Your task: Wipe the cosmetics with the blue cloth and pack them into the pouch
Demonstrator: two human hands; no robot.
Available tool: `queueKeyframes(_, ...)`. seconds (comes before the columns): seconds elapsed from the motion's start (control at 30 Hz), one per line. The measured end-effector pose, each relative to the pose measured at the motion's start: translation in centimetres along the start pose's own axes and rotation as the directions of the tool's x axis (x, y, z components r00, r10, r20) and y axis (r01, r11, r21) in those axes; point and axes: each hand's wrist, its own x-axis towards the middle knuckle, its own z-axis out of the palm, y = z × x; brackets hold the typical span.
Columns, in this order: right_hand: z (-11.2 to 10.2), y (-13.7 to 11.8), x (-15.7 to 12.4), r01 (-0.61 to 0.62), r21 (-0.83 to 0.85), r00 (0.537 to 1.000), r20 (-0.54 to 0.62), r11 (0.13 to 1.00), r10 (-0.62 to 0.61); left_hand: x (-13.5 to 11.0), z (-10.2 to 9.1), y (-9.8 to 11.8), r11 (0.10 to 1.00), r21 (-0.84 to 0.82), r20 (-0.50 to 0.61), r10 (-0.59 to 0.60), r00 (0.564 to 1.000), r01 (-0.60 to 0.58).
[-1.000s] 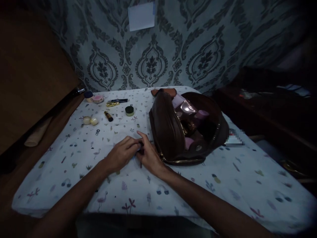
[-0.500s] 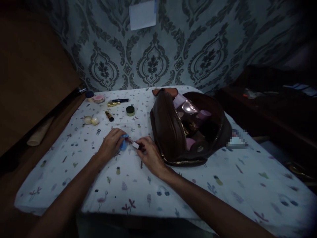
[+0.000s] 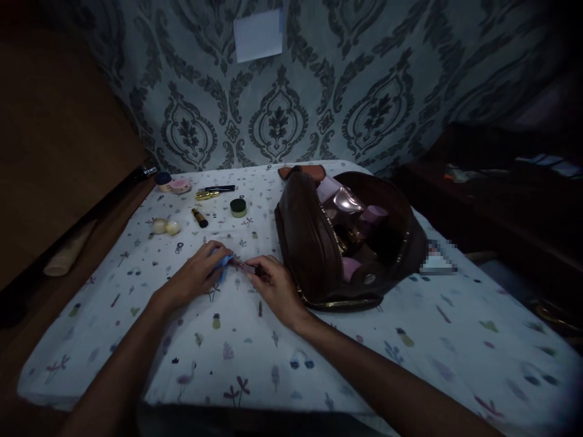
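Over the near middle of the table, my left hand (image 3: 198, 270) pinches a small blue cloth (image 3: 222, 264) around one end of a slim cosmetic tube (image 3: 245, 266), which looks like a lip gloss. The fingers of my right hand (image 3: 277, 291) grip the tube's other end, partly hiding it. Just right of that hand stands a brown leather bag (image 3: 306, 240), unzipped, with pink tubes and other cosmetics inside. Beyond my left hand lie a gold lipstick with a black end (image 3: 199, 218) and a small green jar with a dark lid (image 3: 238, 207).
Two pale rounded items (image 3: 165, 226) lie at the left. Farther back are a dark-lidded jar (image 3: 163, 181), a pink compact (image 3: 181, 185), a gold tube (image 3: 207, 195) and a dark pen-like stick (image 3: 221, 189). An orange-brown item (image 3: 311, 172) rests behind the bag. A patterned white cloth (image 3: 255, 358) covers the table.
The tube has turned slightly in my fingers, and my left hand has shifted a little over the blue cloth. My view has tilted slightly; the other objects stay in place.
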Motion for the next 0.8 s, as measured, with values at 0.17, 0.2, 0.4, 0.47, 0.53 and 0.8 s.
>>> queueKeyframes(0.17, 0.4, 0.3, 0.0, -0.031, 0.033, 0.998, -0.054, 0.999, 0.032, -0.1, -0.3, 0.3, 0.997, -0.077, -0.134, 0.01, 0.991, -0.021)
queueKeyframes(0.2, 0.4, 0.3, 0.0, -0.041, 0.038, 0.998, -0.055, 0.998, 0.043, -0.1, -0.2, 0.7, 0.996, -0.079, -0.166, 0.023, 0.986, -0.036)
queueKeyframes(0.4, 0.1, -0.5, 0.0, -0.014, -0.011, 1.0, -0.017, 1.0, 0.013, 0.3, 1.2, 3.5, 0.971, 0.123, -0.249, 0.23, 0.941, -0.205)
queueKeyframes(0.47, 0.0, -0.6, 0.0, -0.005, -0.02, 1.0, -0.009, 1.0, 0.005, 0.3, 1.6, 3.6, 0.948, 0.221, -0.222, 0.277, 0.935, -0.228)
queueKeyframes(0.53, -0.1, -0.5, 0.0, -0.004, -0.027, 1.0, -0.009, 1.0, 0.004, 0.3, 1.6, 3.3, 0.937, 0.267, -0.19, 0.28, 0.941, -0.225)
queueKeyframes(0.8, -0.1, -0.4, 0.1, -0.007, 0.0, 1.0, 0.006, 1.0, 0.007, -0.4, -0.2, 1.5, 0.957, 0.252, -0.103, 0.176, 0.979, -0.146)
